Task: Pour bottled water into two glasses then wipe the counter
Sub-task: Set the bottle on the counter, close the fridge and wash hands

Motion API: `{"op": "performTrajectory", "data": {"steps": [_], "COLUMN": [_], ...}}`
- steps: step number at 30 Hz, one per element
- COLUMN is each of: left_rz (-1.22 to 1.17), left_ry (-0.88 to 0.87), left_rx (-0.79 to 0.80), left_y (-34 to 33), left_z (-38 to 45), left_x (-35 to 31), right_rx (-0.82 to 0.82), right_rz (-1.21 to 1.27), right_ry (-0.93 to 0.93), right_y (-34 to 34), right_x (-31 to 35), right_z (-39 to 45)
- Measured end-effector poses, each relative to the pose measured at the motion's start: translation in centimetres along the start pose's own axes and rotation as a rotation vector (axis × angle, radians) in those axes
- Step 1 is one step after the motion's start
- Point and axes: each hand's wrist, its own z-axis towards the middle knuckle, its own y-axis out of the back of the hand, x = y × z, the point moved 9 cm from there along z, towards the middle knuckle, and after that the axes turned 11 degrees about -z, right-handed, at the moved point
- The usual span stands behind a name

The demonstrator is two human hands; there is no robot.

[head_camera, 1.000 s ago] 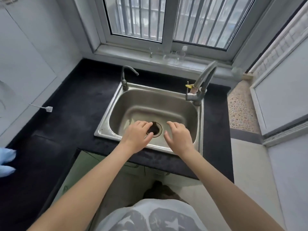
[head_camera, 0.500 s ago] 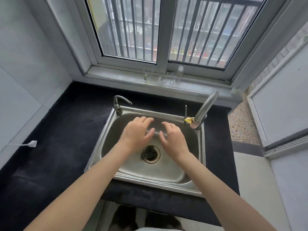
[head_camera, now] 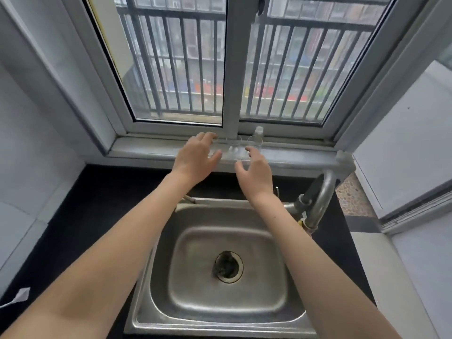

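Observation:
On the grey window sill (head_camera: 293, 156) stand clear glasses: one (head_camera: 234, 146) between my hands, one (head_camera: 255, 144) just beyond my right fingertips, and one (head_camera: 215, 148) partly hidden by my left hand. A clear plastic bottle (head_camera: 259, 131) with a pale cap stands behind the right glass. My left hand (head_camera: 197, 156) reaches over the sill with fingers spread, at the left glass; whether it touches is unclear. My right hand (head_camera: 255, 171) hovers open just short of the right glass. The black counter (head_camera: 93, 204) surrounds the sink.
A steel sink (head_camera: 195, 277) with a drain lies below my arms. A curved steel tap (head_camera: 318, 199) rises at its right rear, a small tap (head_camera: 187, 198) peeks out under my left forearm. A barred window (head_camera: 227, 69) closes the back. A white scrap (head_camera: 20, 293) lies at the counter's left.
Both hands have moved from over the sink basin up and away to the window sill, next to the glasses. My view has tilted upward toward the window.

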Motion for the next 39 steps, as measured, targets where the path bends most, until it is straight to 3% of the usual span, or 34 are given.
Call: {"op": "performTrajectory", "data": {"steps": [5, 14, 27, 39], "left_rz": [-0.057, -0.108, -0.079, -0.132], "left_ry": [0.075, 0.175, 0.266, 0.208], "left_rx": [0.037, 0.151, 0.106, 0.031], "left_y": [-2.2, -10.7, -17.1, -13.6], "left_z": [4.8, 10.2, 13.4, 12.3], "left_x": [3.8, 7.8, 9.1, 6.1], "right_rx": [-0.042, 0.021, -0.02, -0.032], "right_rz": [0.034, -0.038, -0.086, -0.041], "right_ry": [-0.142, -0.379, -0.339, -0.315], "right_y": [-2.2, -5.8, -9.0, -5.6], "right_x": [-1.7, -9.5, -13.0, -10.6], "right_z": [5.4, 13.0, 16.6, 15.1]}}
